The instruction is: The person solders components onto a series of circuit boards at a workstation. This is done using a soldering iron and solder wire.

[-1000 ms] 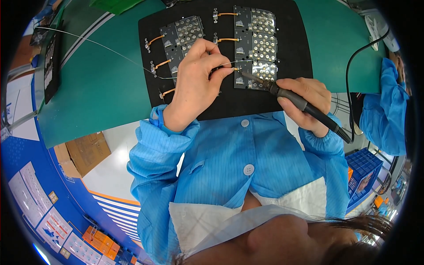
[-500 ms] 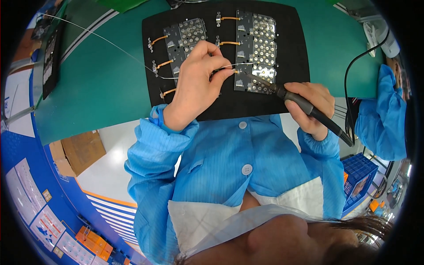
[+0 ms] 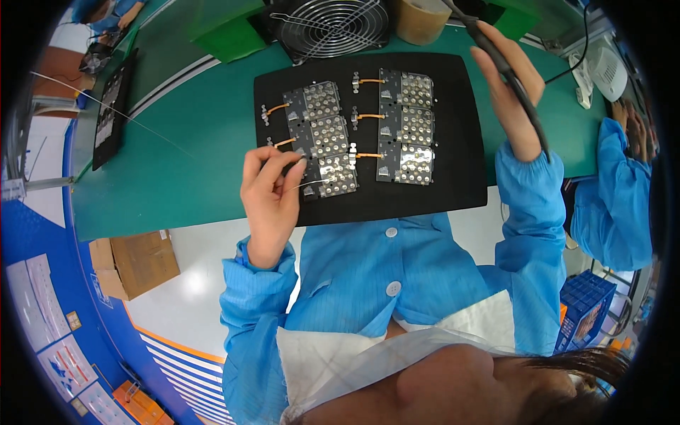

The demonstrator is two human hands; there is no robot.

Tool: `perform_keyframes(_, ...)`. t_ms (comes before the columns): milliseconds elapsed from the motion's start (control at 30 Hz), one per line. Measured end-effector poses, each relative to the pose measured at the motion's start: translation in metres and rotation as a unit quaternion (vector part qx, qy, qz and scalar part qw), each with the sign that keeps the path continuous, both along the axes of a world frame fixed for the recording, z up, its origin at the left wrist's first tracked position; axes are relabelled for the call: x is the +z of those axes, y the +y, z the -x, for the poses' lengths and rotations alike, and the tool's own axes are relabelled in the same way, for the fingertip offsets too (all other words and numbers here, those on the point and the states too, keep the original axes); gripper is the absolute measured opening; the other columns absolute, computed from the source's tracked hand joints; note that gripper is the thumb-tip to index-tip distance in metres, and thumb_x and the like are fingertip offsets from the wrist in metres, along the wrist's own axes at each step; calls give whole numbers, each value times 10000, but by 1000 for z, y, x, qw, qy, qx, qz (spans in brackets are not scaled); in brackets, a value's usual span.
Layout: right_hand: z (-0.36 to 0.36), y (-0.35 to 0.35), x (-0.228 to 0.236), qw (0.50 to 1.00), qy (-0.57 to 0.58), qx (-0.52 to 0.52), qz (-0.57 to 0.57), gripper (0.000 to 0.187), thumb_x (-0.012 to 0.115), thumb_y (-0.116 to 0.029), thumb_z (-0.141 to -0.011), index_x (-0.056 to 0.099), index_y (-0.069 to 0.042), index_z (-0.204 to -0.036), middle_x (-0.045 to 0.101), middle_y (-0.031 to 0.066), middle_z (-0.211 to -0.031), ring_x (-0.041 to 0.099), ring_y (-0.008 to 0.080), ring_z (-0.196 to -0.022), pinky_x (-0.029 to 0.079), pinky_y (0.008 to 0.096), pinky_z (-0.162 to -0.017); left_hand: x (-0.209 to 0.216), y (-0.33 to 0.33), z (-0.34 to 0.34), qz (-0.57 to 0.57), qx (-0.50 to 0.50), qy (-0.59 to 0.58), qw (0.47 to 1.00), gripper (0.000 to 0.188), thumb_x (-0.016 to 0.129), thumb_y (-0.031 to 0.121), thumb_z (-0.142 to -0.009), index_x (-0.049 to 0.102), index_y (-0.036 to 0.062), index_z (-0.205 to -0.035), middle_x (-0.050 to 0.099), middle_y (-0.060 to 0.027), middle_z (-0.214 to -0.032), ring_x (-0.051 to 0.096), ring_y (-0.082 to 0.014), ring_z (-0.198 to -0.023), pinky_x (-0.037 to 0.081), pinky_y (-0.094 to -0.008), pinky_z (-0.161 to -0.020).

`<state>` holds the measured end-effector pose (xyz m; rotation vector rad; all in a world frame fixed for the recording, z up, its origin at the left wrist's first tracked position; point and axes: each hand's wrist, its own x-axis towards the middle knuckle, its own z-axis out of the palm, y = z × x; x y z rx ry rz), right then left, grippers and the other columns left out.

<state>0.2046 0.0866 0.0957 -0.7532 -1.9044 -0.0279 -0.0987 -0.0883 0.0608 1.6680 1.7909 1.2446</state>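
My left hand is closed, thumb and fingertips pinching a thin strand of solder wire. The wire's free end reaches over the nearest circuit board of the left column. Up at the back right, my right hand grips a soldering iron by its dark handle, raised away from the boards; I cannot make out its tip. Several dark boards with round silvery pads lie in two columns on a black mat. Short orange flex cables with small metal connectors stick out from their left sides.
At the back stand a fan with a wire guard, a tape roll and a green block. A dark screen is at left. Another person's blue sleeve and hands are at far right. A cardboard box sits below the table.
My right hand has lifted the soldering iron off the right column toward the back right. My left hand has drawn left and nearer with the wire. The view has shifted, showing the fan.
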Motion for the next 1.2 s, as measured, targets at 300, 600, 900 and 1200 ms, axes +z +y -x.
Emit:
perform_keyframes(300,-21,5,-40,978,25,33,205,313,622,-31,-901,616,-44,-1213,677,131,-1043,670,203,-899,523,287,-770,-3,-46,49,99,130,190,968,178,652,159,-906,581,-2,-881,476,-156,-1027,504,-248,-579,436,-373,-557)
perform_keyframes(600,-27,-66,-43,968,-69,-95,222,342,610,80,-862,611,-34,-1185,657,151,-985,665,199,-865,511,291,-762,5,-70,50,177,23,-166,970,362,424,287,-1031,602,-28,-1018,484,-100,-1116,515,-166,-947,461,-278,-767)
perform_keyframes(900,-10,-100,-64,928,32,29,369,347,578,55,-897,548,-9,-1237,597,171,-1248,651,230,-1048,533,271,-761,-27,-70,46,-62,197,-589,781,411,325,386,-1041,459,47,-1231,584,-121,-1246,536,-241,-1167,395,-414,-997)
perform_keyframes(1200,47,-118,-65,922,2,133,363,334,541,1,-938,505,28,-1269,535,218,-1307,591,290,-1151,539,327,-858,-24,-51,28,-107,246,-658,703,340,407,249,-1033,443,77,-1325,568,-57,-1271,504,-216,-1217,402,-386,-1037)
